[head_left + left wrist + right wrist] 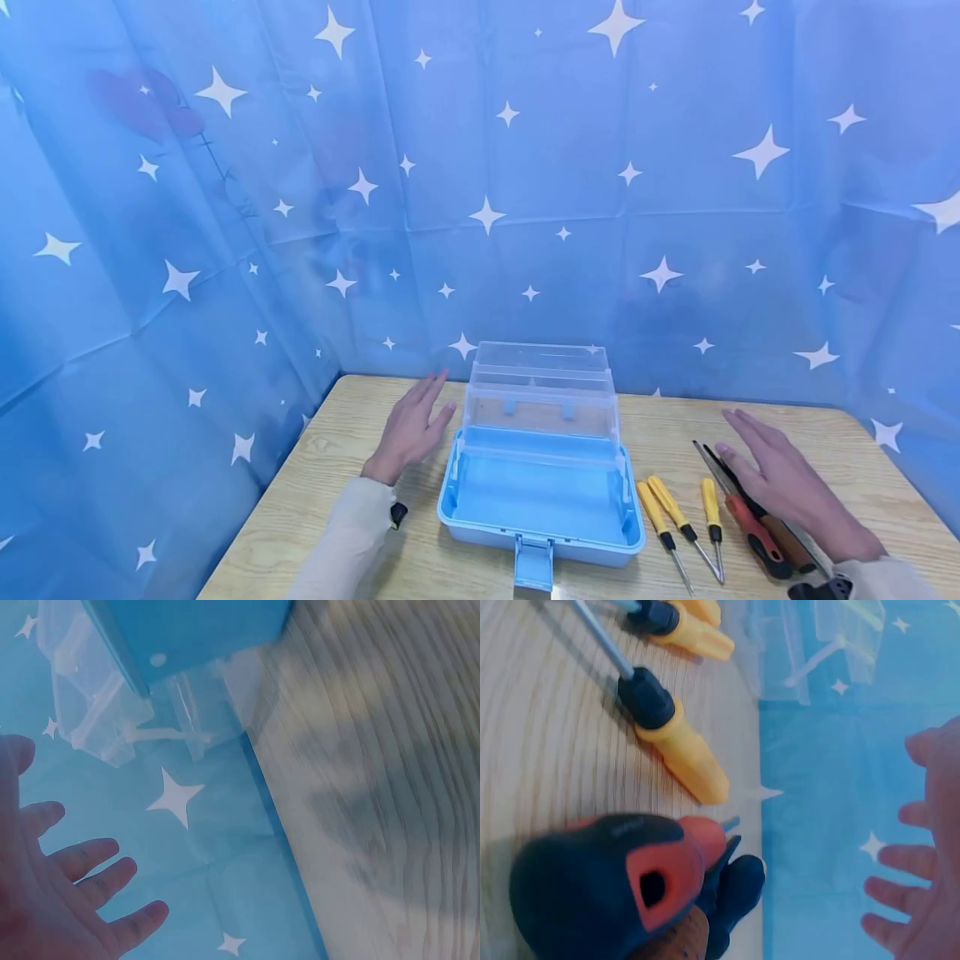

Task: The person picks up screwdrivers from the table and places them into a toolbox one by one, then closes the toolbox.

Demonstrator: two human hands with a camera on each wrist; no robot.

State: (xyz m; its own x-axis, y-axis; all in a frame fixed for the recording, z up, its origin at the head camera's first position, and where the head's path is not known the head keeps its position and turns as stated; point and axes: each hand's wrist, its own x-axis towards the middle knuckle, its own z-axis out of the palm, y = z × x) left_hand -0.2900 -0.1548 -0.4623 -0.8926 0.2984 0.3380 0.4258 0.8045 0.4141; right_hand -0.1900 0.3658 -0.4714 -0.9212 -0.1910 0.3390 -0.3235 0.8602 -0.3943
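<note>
A blue toolbox [542, 500] stands open on the table, its clear trays [542, 387] raised at the back. To its left, my left hand [411, 432] is held with fingers extended and holds nothing. My right hand [783, 483], fingers also spread and holding nothing, hovers over the tools on the right. Three yellow-handled screwdrivers [710, 500] lie between the box and that hand. Beside them is a tool with a red-and-black handle [756, 533] and a thin shaft. A brown handle [787, 543] and a black tool [739, 889] lie next to it, partly hidden.
The wooden table [300, 508] ends at the back and left against a blue curtain [450, 167] with white stars. A latch flap [533, 565] hangs from the toolbox's front.
</note>
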